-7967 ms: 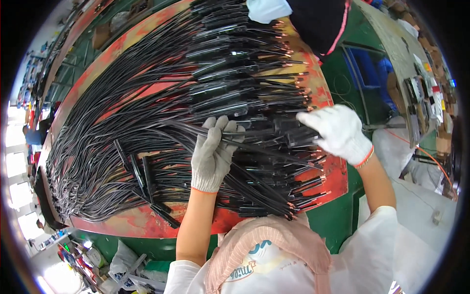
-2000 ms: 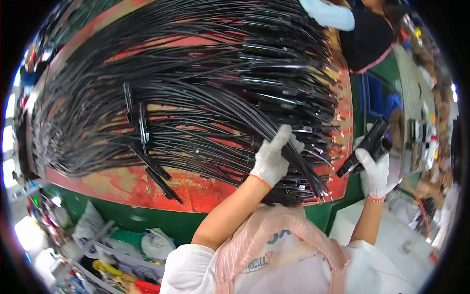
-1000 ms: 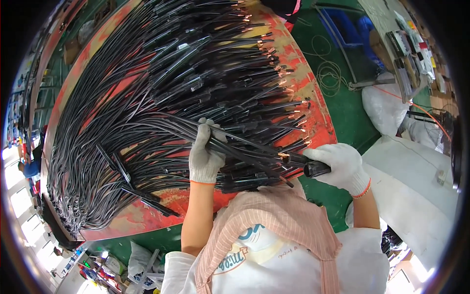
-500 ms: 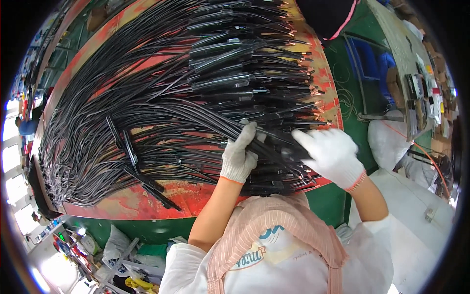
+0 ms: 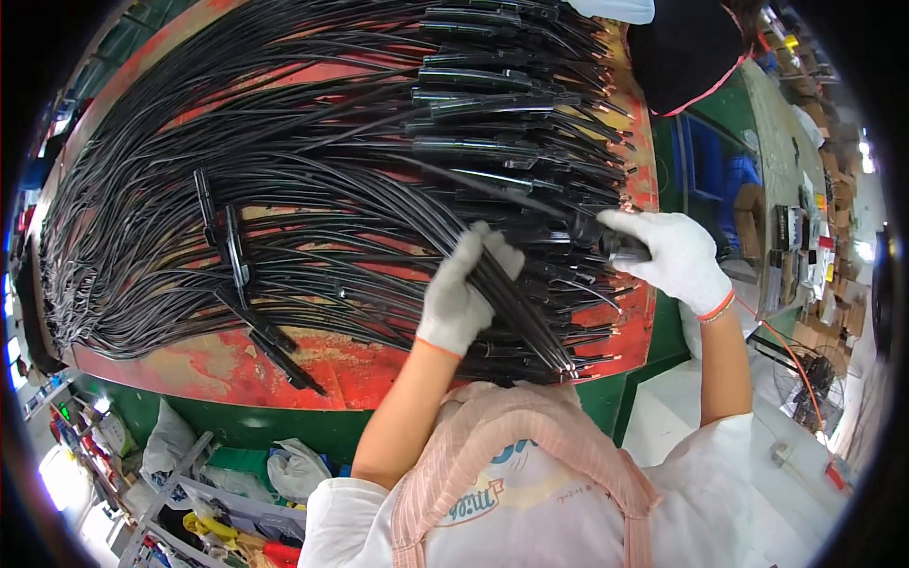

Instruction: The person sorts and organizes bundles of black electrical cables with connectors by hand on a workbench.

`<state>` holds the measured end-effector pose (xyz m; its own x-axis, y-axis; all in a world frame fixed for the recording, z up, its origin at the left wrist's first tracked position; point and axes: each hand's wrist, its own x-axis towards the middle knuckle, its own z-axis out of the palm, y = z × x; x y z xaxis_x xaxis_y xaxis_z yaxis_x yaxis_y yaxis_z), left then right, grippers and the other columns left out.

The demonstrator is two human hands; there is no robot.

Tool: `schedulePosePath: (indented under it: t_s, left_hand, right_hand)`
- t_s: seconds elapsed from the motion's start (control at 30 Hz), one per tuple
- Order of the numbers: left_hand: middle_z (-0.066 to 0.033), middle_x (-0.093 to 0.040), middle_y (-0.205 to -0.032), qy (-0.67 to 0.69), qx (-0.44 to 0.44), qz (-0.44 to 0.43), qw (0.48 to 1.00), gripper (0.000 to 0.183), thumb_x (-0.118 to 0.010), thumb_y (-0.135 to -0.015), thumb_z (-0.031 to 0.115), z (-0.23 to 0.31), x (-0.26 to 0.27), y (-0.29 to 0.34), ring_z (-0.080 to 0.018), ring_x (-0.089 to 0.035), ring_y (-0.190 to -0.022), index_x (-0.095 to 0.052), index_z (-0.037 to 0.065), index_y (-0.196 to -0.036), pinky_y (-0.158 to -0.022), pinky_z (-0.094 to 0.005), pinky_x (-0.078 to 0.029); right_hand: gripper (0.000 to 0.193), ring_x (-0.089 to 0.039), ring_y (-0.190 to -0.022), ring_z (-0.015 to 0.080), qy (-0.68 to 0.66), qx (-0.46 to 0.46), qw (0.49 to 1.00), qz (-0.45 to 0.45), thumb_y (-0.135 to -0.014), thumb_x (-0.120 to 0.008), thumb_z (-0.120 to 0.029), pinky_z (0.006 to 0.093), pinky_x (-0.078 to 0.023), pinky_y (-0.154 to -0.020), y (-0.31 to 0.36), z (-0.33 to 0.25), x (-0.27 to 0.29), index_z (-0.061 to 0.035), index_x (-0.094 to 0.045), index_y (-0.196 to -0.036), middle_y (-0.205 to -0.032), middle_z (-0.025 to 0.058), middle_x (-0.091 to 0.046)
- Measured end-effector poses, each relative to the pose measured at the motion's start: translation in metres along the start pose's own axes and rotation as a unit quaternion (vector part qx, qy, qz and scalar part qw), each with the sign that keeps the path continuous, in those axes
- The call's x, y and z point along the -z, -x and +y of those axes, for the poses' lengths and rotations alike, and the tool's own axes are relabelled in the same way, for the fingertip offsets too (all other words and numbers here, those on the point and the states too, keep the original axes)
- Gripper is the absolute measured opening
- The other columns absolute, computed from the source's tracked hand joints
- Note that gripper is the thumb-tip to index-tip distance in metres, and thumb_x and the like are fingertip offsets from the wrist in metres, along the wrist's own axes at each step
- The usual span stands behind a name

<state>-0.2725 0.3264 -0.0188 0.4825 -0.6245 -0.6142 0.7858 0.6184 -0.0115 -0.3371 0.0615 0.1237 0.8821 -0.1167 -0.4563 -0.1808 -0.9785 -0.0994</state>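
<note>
A large mass of black cables with black sleeved ends lies fanned across a worn red table. My left hand, in a white glove, closes around a bundle of black cables near the table's front edge. My right hand, also gloved, grips a black sleeved cable end at the right side of the pile. The cable ends point toward the table's right edge.
A person in a black top stands at the far right of the table. A green frame runs below the table. Bags and bins sit on the floor at lower left. Shelves with boxes stand at right.
My left hand has shifted slightly right along the bundle and closed on it. My right hand has moved up and now grips a sleeved cable end.
</note>
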Motion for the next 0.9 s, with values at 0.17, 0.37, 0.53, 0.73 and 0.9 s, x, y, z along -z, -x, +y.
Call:
schedulePosePath:
  t_s: [0.17,0.37,0.53,0.73,0.9]
  left_hand:
    - [0.0049,-0.055,-0.066,-0.012,0.038,-0.031,0.999,0.023,-0.064,-0.101,0.031,0.016,-0.025,-0.03,-0.0108,-0.053,-0.059,-0.063,0.01,-0.109,-0.076,-0.0346,-0.058]
    - [0.0055,-0.05,-0.061,-0.028,0.005,0.018,0.999,0.011,-0.065,-0.1,0.021,0.008,-0.031,-0.027,-0.0104,-0.048,-0.054,-0.061,0.01,-0.099,-0.066,-0.0312,-0.053]
    - [0.0017,-0.056,-0.071,-0.106,-0.015,-0.013,0.994,0.017,-0.069,-0.096,0.017,0.02,-0.013,-0.03,-0.0128,-0.054,-0.064,-0.062,0.007,-0.107,-0.068,-0.0317,-0.05]
    - [-0.0129,-0.065,-0.112,-0.118,-0.052,0.038,0.991,0.037,-0.068,-0.095,0.014,0.024,-0.014,0.007,-0.0245,-0.066,-0.096,-0.054,0.006,-0.129,-0.091,-0.0419,-0.055]
    - [-0.0213,-0.056,-0.135,-0.042,-0.018,-0.041,0.998,0.043,-0.062,-0.098,0.007,0.025,-0.022,0.017,-0.0343,-0.059,-0.121,-0.046,0.002,-0.138,-0.107,-0.0524,-0.049]
  right_hand:
    - [0.064,-0.069,-0.075,0.0276,0.165,0.224,0.949,0.151,-0.069,-0.081,-0.028,0.0427,-0.053,-0.068,0.0,-0.003,0.002,-0.0243,-0.062,-0.13,-0.083,0.0076,-0.07]
    - [0.062,-0.071,-0.081,0.031,-0.102,0.04,0.986,-0.128,-0.075,-0.074,-0.045,0.0415,-0.055,-0.075,-0.009,-0.008,0.009,-0.0207,-0.065,-0.131,-0.087,0.011,-0.073]
    - [0.056,-0.071,-0.082,0.0342,-0.043,0.086,0.987,-0.131,-0.081,-0.068,-0.045,0.0456,-0.056,-0.073,-0.047,-0.066,0.012,-0.0239,-0.061,-0.132,-0.088,0.0124,-0.073]
    - [0.06,-0.071,-0.078,0.024,0.166,0.144,0.975,0.019,-0.079,-0.076,-0.033,0.0398,-0.056,-0.071,-0.079,-0.058,-0.014,-0.0213,-0.055,-0.134,-0.09,0.0055,-0.071]
    - [0.039,-0.073,-0.082,0.0288,0.122,0.234,0.955,0.137,-0.092,-0.065,-0.03,0.0411,-0.058,-0.07,-0.133,-0.104,-0.042,-0.0162,-0.054,-0.127,-0.097,0.0098,-0.07]
